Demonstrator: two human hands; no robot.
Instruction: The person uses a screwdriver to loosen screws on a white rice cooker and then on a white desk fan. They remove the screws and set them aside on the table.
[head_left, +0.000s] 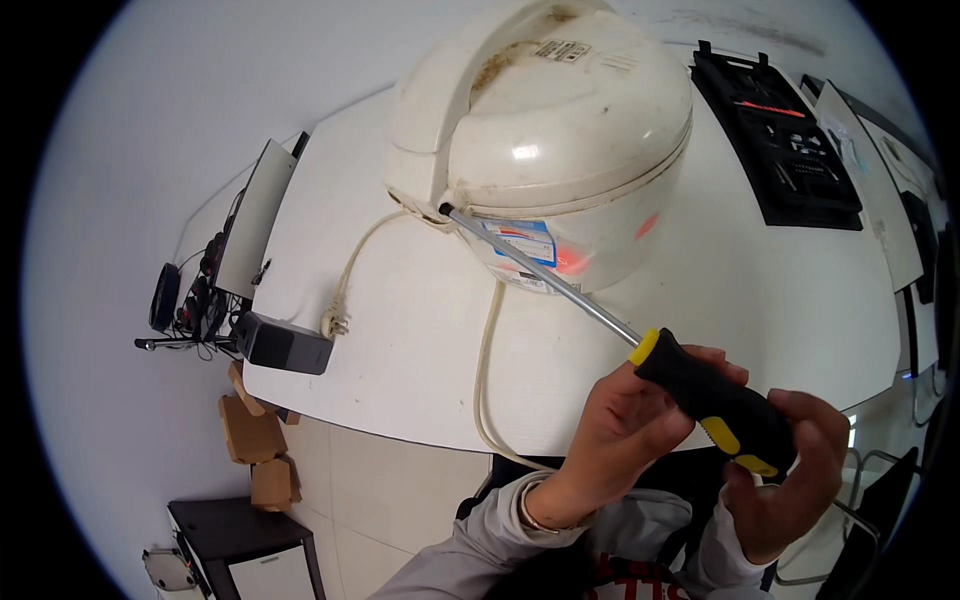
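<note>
A long screwdriver [545,278] with a black and yellow handle slants from my hands up to an off-white rice cooker [570,130]. Its tip meets the cooker at the lower left, by the seam beside the raised handle strip; the exact contact spot is too small to make out. My left hand [625,430] is closed around the front of the screwdriver's handle, near the yellow collar. Around the rear end of the same handle, the fingers of my right hand [795,480] are closed. Brown stains mark the cooker's top, and a blue-and-white label [525,242] is on its side.
The cooker's cream cord [482,370] runs over the white table [400,330], its plug [334,322] beside a dark grey box [285,343] at the left edge. A black tool case [775,140] lies unfolded at the far right. Cardboard boxes [250,430] stand below left.
</note>
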